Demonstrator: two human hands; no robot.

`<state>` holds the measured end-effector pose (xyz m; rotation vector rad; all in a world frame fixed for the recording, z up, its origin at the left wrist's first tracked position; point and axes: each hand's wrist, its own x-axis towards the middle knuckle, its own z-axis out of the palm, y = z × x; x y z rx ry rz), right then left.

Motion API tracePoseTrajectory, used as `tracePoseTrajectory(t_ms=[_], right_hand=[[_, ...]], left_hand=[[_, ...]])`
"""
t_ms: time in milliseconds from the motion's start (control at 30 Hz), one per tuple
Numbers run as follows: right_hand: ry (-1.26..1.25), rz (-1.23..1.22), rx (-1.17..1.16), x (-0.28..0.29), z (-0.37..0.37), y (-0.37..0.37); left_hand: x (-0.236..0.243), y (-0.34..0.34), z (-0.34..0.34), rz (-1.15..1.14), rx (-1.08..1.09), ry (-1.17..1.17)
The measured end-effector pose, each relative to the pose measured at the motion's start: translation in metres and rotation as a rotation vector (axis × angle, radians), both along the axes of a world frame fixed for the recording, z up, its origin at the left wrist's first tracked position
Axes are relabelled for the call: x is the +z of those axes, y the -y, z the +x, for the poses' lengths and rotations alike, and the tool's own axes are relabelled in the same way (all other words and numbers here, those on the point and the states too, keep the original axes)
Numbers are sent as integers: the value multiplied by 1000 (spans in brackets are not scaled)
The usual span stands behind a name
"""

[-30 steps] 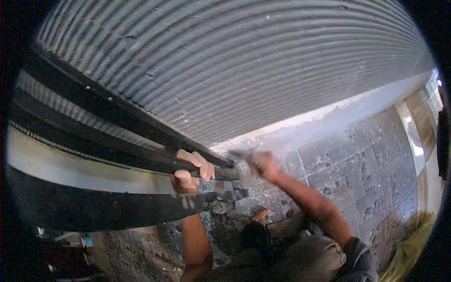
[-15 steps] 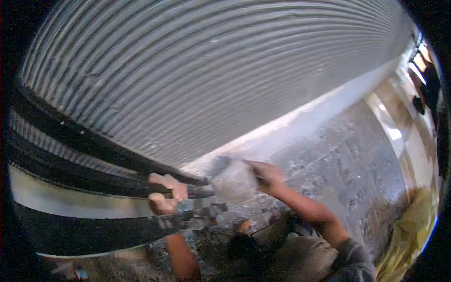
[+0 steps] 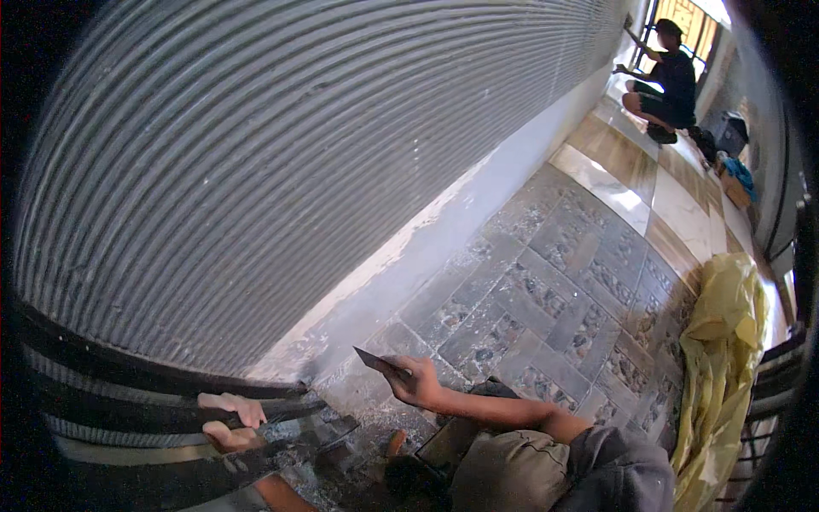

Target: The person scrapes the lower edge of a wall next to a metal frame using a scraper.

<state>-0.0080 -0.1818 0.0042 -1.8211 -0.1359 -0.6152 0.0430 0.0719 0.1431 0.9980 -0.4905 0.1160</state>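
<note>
My right hand [image 3: 418,384] is closed around a flat putty knife [image 3: 375,362], its dark blade tilted up and pointing toward the wall's base. The blade appears apart from the wall. My left hand [image 3: 235,418] grips a black metal bar [image 3: 128,408] at the lower left, fingers wrapped over its edge, and its forearm passes behind a lower bar. Ahead stands a grey ribbed wall [image 3: 324,171], with a smooth, pale, patchy strip [image 3: 426,239] running along its foot.
Dusty grey patterned tiles [image 3: 503,299] pave the floor, with white specks on them. A crumpled yellow sheet [image 3: 721,341] lies at the right. Far off, another person [image 3: 674,81] crouches by the wall with a hand raised to it. Bags [image 3: 729,132] sit behind that person.
My view has swung to the right, bringing the crouching person fully in. The right hand, blurred near the wall's foot before, is now drawn back with the knife. My left hand still grips the bar.
</note>
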Motion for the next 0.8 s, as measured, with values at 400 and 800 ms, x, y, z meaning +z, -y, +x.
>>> tracePoseTrajectory(t_ms=[400,800], right_hand=[[-469,-856,580,-88,6,-40],[-291,-371,402,-47,27,-11]], left_hand=[[2,2,-1,95,23,74],[2,-17,8,107,-150,48]])
